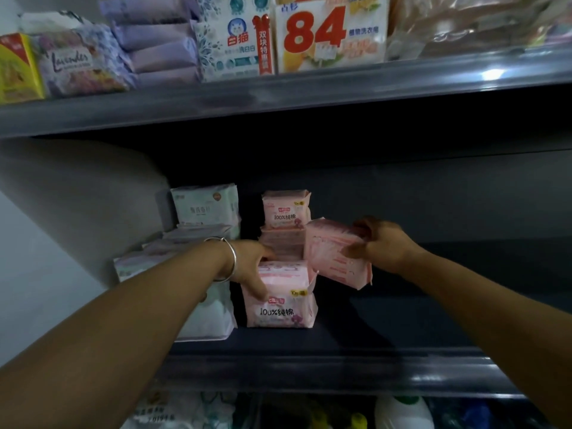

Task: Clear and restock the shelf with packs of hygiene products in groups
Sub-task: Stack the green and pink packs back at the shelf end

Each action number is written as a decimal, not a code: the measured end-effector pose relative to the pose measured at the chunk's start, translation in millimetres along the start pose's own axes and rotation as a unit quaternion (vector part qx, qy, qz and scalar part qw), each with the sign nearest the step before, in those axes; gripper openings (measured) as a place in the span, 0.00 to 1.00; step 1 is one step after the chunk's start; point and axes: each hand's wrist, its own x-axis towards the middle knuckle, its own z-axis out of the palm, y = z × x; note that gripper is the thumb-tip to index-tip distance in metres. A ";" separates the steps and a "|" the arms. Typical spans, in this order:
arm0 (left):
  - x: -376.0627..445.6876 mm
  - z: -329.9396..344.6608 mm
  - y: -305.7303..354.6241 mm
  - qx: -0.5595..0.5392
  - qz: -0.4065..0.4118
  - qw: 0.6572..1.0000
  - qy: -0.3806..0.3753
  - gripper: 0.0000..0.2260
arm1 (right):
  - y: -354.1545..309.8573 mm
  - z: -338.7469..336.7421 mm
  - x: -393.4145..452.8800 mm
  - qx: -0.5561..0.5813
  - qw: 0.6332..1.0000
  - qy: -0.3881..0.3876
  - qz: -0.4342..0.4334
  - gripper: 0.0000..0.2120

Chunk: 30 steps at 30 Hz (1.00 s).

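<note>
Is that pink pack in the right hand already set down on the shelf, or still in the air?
Still in the air. The right hand holds the pink pack tilted, its lower edge clear of the shelf.

Mid shelf (402, 332): front pad pack (280, 305) under left hand (250, 264); another pack (334, 255) in right hand (380, 243), right of rear stack (286, 212).
</note>
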 end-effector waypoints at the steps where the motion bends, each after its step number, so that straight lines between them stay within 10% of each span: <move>1: 0.7 -0.4 -0.2 0.005 0.001 1.000 0.001 0.31 | 0.2 -0.7 0.0 0.009 1.000 0.000 0.002 0.21; 20: -10.6 2.3 17.2 0.110 -0.043 0.993 -0.029 0.36 | -8.2 -18.9 -14.8 0.084 0.996 0.034 -0.003 0.22; 24: -24.2 -9.3 31.3 -0.080 -0.009 0.996 0.036 0.38 | -13.8 -26.5 -16.2 0.144 0.989 0.018 -0.003 0.18; 30: -28.3 -16.1 46.3 -0.386 0.025 0.913 0.129 0.47 | -24.3 -19.4 -16.6 0.251 0.968 -0.011 -0.009 0.21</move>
